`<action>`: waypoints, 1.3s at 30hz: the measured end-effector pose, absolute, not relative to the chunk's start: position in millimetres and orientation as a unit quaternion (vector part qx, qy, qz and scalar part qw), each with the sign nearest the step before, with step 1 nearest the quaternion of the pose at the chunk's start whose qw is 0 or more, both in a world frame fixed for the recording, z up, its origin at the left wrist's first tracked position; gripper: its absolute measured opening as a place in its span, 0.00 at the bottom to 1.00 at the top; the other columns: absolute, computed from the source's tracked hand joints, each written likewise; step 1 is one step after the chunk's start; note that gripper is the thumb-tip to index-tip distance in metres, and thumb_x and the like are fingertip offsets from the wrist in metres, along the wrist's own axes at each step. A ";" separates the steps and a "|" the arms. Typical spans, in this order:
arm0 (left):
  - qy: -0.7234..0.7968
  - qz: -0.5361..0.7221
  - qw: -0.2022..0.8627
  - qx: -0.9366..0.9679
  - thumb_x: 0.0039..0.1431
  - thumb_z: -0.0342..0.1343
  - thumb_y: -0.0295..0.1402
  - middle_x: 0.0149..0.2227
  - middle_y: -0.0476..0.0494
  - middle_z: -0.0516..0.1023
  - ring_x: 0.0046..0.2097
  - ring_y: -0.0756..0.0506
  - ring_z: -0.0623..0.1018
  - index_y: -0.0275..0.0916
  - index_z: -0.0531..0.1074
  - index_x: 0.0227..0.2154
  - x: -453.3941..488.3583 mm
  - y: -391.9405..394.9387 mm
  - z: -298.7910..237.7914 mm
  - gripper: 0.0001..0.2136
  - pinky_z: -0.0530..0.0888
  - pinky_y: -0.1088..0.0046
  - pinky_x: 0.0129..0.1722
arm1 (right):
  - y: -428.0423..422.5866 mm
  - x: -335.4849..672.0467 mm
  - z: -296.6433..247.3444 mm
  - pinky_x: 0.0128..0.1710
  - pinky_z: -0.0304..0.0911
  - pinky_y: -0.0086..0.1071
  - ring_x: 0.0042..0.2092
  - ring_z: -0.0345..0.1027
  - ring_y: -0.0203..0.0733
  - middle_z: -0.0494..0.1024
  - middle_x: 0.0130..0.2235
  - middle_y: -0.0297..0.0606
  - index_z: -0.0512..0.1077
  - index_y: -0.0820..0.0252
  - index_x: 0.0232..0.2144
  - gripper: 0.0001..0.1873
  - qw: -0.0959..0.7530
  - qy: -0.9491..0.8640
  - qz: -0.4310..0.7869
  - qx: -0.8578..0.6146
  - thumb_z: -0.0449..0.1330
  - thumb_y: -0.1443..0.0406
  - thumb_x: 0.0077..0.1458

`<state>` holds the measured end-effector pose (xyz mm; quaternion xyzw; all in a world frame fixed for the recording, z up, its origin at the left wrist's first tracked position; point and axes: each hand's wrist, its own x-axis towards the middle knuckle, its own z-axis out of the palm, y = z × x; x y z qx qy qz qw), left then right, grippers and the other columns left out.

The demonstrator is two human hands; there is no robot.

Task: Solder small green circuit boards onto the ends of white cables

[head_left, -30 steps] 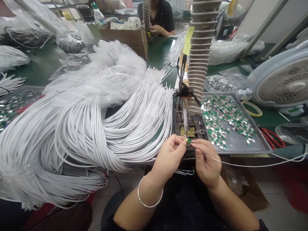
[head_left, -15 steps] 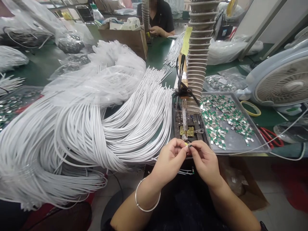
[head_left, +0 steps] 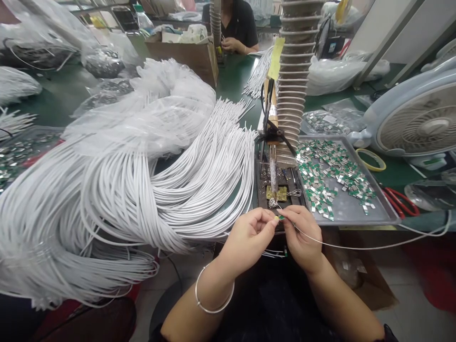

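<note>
My left hand [head_left: 247, 240] pinches a small green circuit board [head_left: 281, 217] between thumb and forefinger, close in front of the soldering iron. Across from it, my right hand [head_left: 304, 242] is closed on a thin whitish wire [head_left: 342, 247], whose end points up and left toward the iron's tip. The fingertips of both hands nearly meet at the board. Just beyond them, the soldering iron [head_left: 273, 173] stands tip down in a holder, over a yellow sponge [head_left: 281, 194]. Below my hands, a few white cables [head_left: 272, 254] stick out, one with a green board on its end.
A large bundle of white cables [head_left: 199, 199] covers the left side. On the right are a grey tray [head_left: 351, 209] of green boards, red-handled pliers [head_left: 402, 202], a tape roll [head_left: 371, 159] and a fan [head_left: 423, 114]. A ribbed hose [head_left: 295, 85] hangs overhead. A co-worker [head_left: 231, 28] sits opposite.
The wire at my right hand now sags lower to the right, and its end shows above my fingers. The green board is more visible; my left wrist has shifted slightly left.
</note>
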<state>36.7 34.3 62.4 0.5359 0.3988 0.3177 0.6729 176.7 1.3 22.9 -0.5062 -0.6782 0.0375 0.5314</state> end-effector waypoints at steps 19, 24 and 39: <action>0.430 0.357 0.690 0.460 0.48 0.58 0.29 0.32 0.47 0.72 0.34 0.50 0.74 0.36 0.66 0.22 47.0 43.1 63.0 0.06 0.71 0.73 0.36 | -5.0 178.2 15.9 0.34 0.71 0.35 0.37 0.73 0.39 0.77 0.37 0.40 0.69 0.58 0.37 0.10 0.586 -0.614 0.119 -0.515 0.52 0.73 0.56; 0.436 0.356 0.686 0.461 0.47 0.58 0.29 0.33 0.47 0.73 0.33 0.52 0.73 0.36 0.66 0.22 47.4 44.7 63.2 0.05 0.70 0.75 0.34 | -2.7 179.2 16.8 0.36 0.72 0.35 0.39 0.73 0.40 0.77 0.38 0.41 0.69 0.58 0.37 0.10 0.581 -0.625 0.116 -0.509 0.53 0.73 0.55; 0.447 0.353 0.667 0.480 0.50 0.55 0.29 0.35 0.46 0.73 0.30 0.54 0.71 0.36 0.66 0.24 47.9 49.2 65.3 0.04 0.68 0.78 0.29 | 5.4 175.2 22.3 0.42 0.70 0.38 0.42 0.73 0.40 0.77 0.39 0.40 0.69 0.57 0.37 0.11 0.578 -0.638 0.085 -0.501 0.52 0.74 0.55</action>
